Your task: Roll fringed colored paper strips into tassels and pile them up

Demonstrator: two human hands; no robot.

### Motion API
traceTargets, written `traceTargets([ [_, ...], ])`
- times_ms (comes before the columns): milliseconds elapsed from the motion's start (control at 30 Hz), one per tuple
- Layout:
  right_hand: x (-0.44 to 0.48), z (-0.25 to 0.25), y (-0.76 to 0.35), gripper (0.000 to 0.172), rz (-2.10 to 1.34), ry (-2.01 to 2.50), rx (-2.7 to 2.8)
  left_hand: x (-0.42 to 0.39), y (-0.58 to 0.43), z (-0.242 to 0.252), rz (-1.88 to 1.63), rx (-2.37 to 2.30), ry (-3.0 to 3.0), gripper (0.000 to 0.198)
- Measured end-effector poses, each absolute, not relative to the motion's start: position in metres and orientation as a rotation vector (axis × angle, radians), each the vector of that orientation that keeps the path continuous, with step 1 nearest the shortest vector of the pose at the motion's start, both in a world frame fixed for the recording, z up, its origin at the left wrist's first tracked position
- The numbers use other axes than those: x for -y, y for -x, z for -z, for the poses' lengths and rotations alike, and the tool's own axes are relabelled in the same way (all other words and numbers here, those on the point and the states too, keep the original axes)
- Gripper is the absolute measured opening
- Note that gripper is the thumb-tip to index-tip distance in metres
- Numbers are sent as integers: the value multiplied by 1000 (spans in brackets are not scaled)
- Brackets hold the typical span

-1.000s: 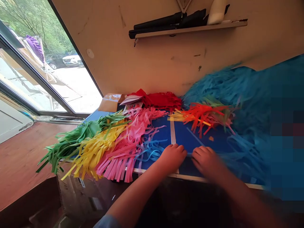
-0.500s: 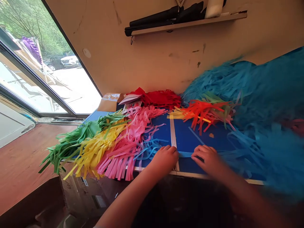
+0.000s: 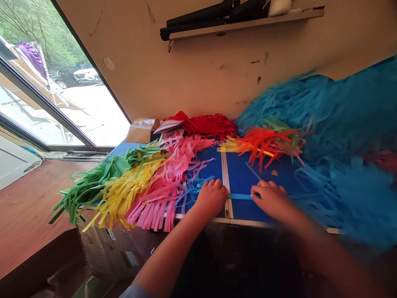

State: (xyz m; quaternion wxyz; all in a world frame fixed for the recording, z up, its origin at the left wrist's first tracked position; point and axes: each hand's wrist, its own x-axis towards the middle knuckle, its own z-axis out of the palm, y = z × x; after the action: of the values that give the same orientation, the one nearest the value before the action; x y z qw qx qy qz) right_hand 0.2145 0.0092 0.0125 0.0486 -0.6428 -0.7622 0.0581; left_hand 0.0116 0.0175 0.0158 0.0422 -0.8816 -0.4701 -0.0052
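A light blue strip (image 3: 240, 196) stretches level between my two hands, just above or on the blue tabletop (image 3: 245, 174). My left hand (image 3: 214, 196) is closed on the strip's left part, its knuckles up. My right hand (image 3: 269, 198) pinches the strip on the right with thumb and fingers. Loose blue strips (image 3: 194, 188) lie beside my left hand, next to a bundle of pink fringe (image 3: 164, 190). On the right, a large heap of blue fringe (image 3: 344, 124) reaches towards my right forearm.
Yellow fringe (image 3: 130, 190) and green fringe (image 3: 108, 174) hang over the table's left edge. Red fringe (image 3: 211, 125), a brown envelope (image 3: 141, 131) and an orange bundle (image 3: 263, 142) lie farther back. A wall shelf (image 3: 248, 27) is above. Cardboard boxes (image 3: 114, 252) stand below the table.
The gap between my hands has widened slightly, showing more of the blue strip, which is now flatter and tauter. The whole view has shifted a little.
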Motion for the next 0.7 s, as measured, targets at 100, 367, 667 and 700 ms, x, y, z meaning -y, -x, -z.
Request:
traceTargets([
  [100, -12, -17, -210, 24, -201, 2011, 2348, -20, -13, -13, 9, 1444, 2699, 26],
  [367, -15, -24, -201, 26, -204, 2137, 2418, -27, -19, -13, -14, 1451, 2687, 26],
  [667, -3, -28, -196, 36, 193, 2333, 2260, -17, -19, -16, 95, 1492, 2526, 23],
  [700, -2, -28, -197, 36, 214, 2335, 2248, -16, -20, -17, 109, 1501, 2509, 24],
])
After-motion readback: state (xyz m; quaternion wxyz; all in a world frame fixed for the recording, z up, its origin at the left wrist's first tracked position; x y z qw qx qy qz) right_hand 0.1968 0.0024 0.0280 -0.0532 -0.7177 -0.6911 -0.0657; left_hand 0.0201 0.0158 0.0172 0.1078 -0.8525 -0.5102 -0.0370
